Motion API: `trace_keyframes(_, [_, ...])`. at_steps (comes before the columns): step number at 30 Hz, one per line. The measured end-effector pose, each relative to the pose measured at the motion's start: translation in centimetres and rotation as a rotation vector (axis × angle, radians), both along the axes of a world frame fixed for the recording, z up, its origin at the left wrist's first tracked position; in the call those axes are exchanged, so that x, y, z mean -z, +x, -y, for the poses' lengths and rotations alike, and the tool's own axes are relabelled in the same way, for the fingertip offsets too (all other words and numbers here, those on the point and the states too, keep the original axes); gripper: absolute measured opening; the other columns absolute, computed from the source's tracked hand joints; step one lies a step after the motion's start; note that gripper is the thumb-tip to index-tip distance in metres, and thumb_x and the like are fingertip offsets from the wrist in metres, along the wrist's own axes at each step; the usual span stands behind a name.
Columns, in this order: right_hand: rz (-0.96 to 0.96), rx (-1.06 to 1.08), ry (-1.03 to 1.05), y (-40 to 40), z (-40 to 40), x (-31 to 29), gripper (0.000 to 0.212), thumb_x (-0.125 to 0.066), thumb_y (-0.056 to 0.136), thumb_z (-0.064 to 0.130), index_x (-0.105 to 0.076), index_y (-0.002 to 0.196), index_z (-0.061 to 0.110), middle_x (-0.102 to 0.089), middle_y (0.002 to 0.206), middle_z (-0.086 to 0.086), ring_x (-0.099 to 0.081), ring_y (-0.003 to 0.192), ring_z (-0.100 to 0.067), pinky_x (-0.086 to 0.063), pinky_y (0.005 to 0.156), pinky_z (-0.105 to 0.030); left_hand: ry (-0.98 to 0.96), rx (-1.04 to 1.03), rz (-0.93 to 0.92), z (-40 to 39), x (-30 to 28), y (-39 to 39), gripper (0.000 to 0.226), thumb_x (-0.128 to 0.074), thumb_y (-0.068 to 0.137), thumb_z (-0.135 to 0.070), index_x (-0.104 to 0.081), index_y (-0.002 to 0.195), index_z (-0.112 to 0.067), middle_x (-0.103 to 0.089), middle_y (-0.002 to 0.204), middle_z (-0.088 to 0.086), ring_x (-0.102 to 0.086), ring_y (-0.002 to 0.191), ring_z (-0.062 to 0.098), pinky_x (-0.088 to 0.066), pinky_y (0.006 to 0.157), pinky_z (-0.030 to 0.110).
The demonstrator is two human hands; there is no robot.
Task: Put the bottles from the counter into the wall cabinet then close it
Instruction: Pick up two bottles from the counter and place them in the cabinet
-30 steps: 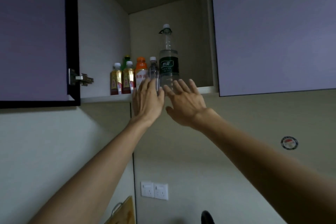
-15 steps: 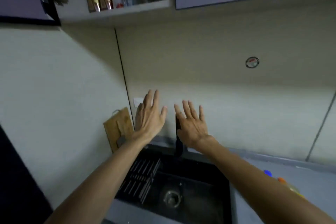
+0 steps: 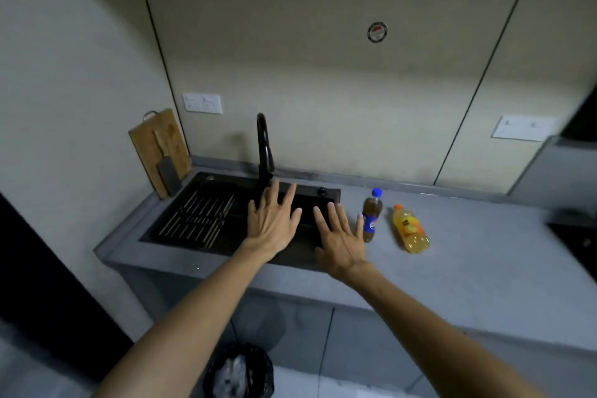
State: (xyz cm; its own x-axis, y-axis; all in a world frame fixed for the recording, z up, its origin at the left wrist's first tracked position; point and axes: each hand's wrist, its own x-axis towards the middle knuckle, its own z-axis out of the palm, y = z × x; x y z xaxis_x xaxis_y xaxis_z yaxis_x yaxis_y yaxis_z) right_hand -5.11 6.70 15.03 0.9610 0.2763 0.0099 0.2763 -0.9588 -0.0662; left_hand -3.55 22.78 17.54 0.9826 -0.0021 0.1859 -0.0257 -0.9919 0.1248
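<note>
Two bottles lie on the grey counter [image 3: 468,255], right of the sink. One is a dark cola bottle [image 3: 370,215] with a blue cap and blue label. The other is an orange drink bottle [image 3: 409,231] with an orange cap. My left hand [image 3: 271,223] hovers over the sink with its fingers spread and holds nothing. My right hand [image 3: 339,237] is also spread and empty, its fingertips just left of the cola bottle. The wall cabinet is out of view.
A black sink [image 3: 206,210] with a rack inside and a black faucet [image 3: 264,152] sits under my hands. A wooden cutting board [image 3: 160,147] leans in the left corner. Wall sockets [image 3: 202,103] are behind. A bin with a black bag [image 3: 240,371] stands on the floor.
The view has swung down from the open cabinet to the counter. Both hands dropped from the cabinet shelf to above the sink, staying spread and empty.
</note>
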Motion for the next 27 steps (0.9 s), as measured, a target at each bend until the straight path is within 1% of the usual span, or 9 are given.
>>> trace_keyframes(2, [-0.035, 0.060, -0.014, -2.5, 3.1, 1.3, 0.087, -0.051, 0.096, 0.037, 0.011, 0.158, 0.027, 0.015, 0.166, -0.009, 0.017, 0.152, -0.028, 0.006, 0.117, -0.065, -0.016, 0.008, -0.056, 1.7, 1.3, -1.5, 0.064, -0.033, 0.102, -0.049, -0.010, 0.158, -0.028, -0.003, 0.165, 0.013, -0.021, 0.148, 0.033, -0.026, 0.115, 0.056])
trace_keyframes(4, [-0.084, 0.157, -0.010, -3.9, 6.5, 1.8, 0.087, -0.050, 0.097, 0.042, 0.011, 0.158, 0.028, 0.016, 0.165, -0.009, 0.016, 0.152, -0.029, 0.006, 0.116, -0.067, -0.017, 0.029, -0.100, 3.7, 1.8, -2.6, 0.066, -0.034, 0.102, -0.049, -0.008, 0.158, -0.026, -0.003, 0.165, 0.013, -0.022, 0.148, 0.033, -0.027, 0.114, 0.056])
trace_keyframes(9, [-0.151, 0.362, 0.033, -4.8, 14.1, 1.6, 0.090, -0.052, 0.095, 0.046, 0.009, 0.158, 0.029, 0.017, 0.165, -0.011, 0.014, 0.152, -0.032, 0.005, 0.114, -0.069, -0.009, 0.108, -0.118, 9.0, 1.8, -3.5, 0.069, -0.036, 0.102, -0.049, -0.008, 0.158, -0.022, -0.003, 0.165, 0.015, -0.026, 0.146, 0.034, -0.029, 0.113, 0.055])
trace_keyframes(13, [-0.130, 0.419, 0.059, -4.2, 17.7, 2.3, 0.092, -0.055, 0.093, 0.045, 0.008, 0.158, 0.028, 0.010, 0.166, -0.010, 0.009, 0.153, -0.032, 0.001, 0.114, -0.071, -0.017, 0.138, -0.132, 12.9, 1.7, -1.8, 0.063, -0.038, 0.102, -0.047, -0.016, 0.157, -0.026, -0.006, 0.164, 0.015, -0.027, 0.146, 0.034, -0.031, 0.112, 0.054])
trace_keyframes(17, [-0.171, 0.439, 0.074, -1.9, 20.1, 3.5, 0.093, -0.055, 0.093, 0.043, 0.012, 0.157, 0.030, 0.012, 0.166, -0.010, 0.011, 0.153, -0.032, 0.002, 0.114, -0.071, -0.036, 0.147, -0.185, 17.1, 2.9, 1.0, 0.064, -0.040, 0.101, -0.046, -0.017, 0.157, -0.022, -0.006, 0.164, 0.015, -0.027, 0.146, 0.034, -0.029, 0.113, 0.055])
trace_keyframes(21, [-0.206, 0.395, 0.072, 2.1, 22.1, 5.0, 0.094, -0.056, 0.093, 0.043, 0.011, 0.157, 0.031, 0.010, 0.166, -0.011, 0.007, 0.153, -0.032, 0.002, 0.114, -0.071, 0.008, 0.110, -0.197, 20.6, 4.6, 5.3, 0.064, -0.043, 0.100, -0.045, -0.018, 0.155, -0.026, -0.015, 0.161, 0.014, -0.030, 0.144, 0.034, -0.017, 0.113, 0.067])
trace_keyframes(23, [-0.238, 0.374, 0.045, 4.5, 23.6, 6.3, 0.094, -0.057, 0.093, 0.043, 0.010, 0.157, 0.031, 0.009, 0.166, -0.011, 0.006, 0.153, -0.033, 0.000, 0.114, -0.072, -0.078, 0.049, -0.247, 22.5, 5.6, 7.4, 0.069, -0.048, 0.098, -0.043, -0.014, 0.155, -0.026, -0.017, 0.160, 0.013, -0.032, 0.142, 0.035, -0.019, 0.109, 0.071])
trace_keyframes(25, [-0.257, 0.353, 0.028, 7.1, 25.2, 7.9, 0.093, -0.057, 0.093, 0.043, 0.010, 0.157, 0.033, 0.008, 0.165, -0.011, 0.003, 0.153, -0.033, -0.001, 0.114, -0.072, -0.307, -0.059, -0.312, 24.0, 7.1, 9.6, 0.085, -0.056, 0.095, -0.041, -0.001, 0.158, -0.023, -0.014, 0.161, 0.012, -0.033, 0.141, 0.037, -0.025, 0.108, 0.070])
trace_keyframes(27, [-0.264, 0.325, 0.027, 9.7, 26.4, 9.4, 0.094, -0.057, 0.093, 0.039, 0.012, 0.156, 0.037, 0.009, 0.165, -0.012, 0.001, 0.152, -0.034, -0.004, 0.114, -0.071, -0.526, -0.181, -0.364, 24.8, 9.0, 12.0, 0.102, -0.065, 0.090, -0.042, 0.008, 0.158, -0.020, -0.012, 0.162, 0.013, -0.032, 0.142, 0.039, -0.031, 0.110, 0.063])
